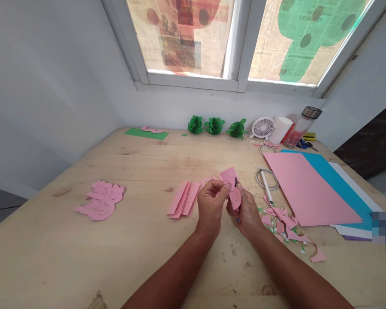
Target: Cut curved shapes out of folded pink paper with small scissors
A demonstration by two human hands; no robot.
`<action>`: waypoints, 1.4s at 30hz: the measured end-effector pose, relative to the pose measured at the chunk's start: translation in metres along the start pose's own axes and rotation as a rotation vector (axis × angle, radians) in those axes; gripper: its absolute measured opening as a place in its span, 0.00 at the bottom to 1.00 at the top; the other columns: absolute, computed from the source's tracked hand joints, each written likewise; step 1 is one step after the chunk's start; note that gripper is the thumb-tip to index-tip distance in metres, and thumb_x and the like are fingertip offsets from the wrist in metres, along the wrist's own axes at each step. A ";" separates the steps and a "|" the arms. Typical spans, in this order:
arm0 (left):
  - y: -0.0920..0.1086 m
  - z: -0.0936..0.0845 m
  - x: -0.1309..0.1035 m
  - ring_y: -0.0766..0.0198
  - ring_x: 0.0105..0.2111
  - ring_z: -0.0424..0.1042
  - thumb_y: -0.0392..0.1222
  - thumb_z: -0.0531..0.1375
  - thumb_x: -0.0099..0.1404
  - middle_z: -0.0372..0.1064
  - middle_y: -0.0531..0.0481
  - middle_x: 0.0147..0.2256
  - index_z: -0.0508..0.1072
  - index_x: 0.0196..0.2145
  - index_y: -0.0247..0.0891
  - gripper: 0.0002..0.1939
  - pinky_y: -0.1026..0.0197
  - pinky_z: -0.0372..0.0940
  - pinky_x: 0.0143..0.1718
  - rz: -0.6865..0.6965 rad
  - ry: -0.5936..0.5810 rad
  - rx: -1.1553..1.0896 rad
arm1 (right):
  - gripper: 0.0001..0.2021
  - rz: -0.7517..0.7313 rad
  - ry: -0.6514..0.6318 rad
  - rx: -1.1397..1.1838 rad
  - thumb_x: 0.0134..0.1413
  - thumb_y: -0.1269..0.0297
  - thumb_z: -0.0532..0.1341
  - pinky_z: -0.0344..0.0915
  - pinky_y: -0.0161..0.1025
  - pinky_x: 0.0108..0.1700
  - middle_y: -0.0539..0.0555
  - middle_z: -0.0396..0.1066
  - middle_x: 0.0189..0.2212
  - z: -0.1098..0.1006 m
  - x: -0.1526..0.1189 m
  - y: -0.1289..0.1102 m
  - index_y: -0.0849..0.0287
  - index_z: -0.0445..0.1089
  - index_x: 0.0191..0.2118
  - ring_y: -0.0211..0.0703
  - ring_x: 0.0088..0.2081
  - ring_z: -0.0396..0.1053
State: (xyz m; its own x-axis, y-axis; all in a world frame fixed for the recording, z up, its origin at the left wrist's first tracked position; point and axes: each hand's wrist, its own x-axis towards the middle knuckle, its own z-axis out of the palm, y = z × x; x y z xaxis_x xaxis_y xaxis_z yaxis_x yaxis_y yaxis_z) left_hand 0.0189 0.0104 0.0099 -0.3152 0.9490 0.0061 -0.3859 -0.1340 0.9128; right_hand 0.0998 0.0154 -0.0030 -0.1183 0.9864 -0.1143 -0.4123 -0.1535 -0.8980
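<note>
Midway across the pale wooden tabletop (pixel 141 266) before me, the left hand (pixel 210 207) pinches a curve-marked pink paper strip (pixel 234 199), apparently steadying it for dark-bladed scissors (pixel 236 182) gripped in the right hand (pixel 248 213).

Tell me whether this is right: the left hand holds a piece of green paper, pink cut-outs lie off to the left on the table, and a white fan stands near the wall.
Not quite: the paper in the left hand is pink, not green, as the head view shows. The cut-outs and the fan are as you say.
</note>
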 end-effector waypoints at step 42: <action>0.002 -0.002 0.003 0.70 0.25 0.61 0.40 0.64 0.49 0.62 0.54 0.23 0.67 0.22 0.34 0.09 0.67 0.60 0.30 -0.033 0.026 -0.037 | 0.21 0.049 0.033 -0.034 0.48 0.50 0.59 0.38 0.30 0.15 0.41 0.47 0.08 0.001 -0.001 0.000 0.58 0.54 0.16 0.28 0.12 0.41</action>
State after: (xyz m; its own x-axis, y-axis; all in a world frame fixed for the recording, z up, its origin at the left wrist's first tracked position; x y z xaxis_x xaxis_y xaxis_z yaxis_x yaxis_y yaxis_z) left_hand 0.0153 0.0122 0.0111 -0.3243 0.9453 -0.0347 -0.4283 -0.1140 0.8964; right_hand 0.0987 0.0142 -0.0027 -0.1072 0.9793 -0.1717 -0.3755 -0.1998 -0.9050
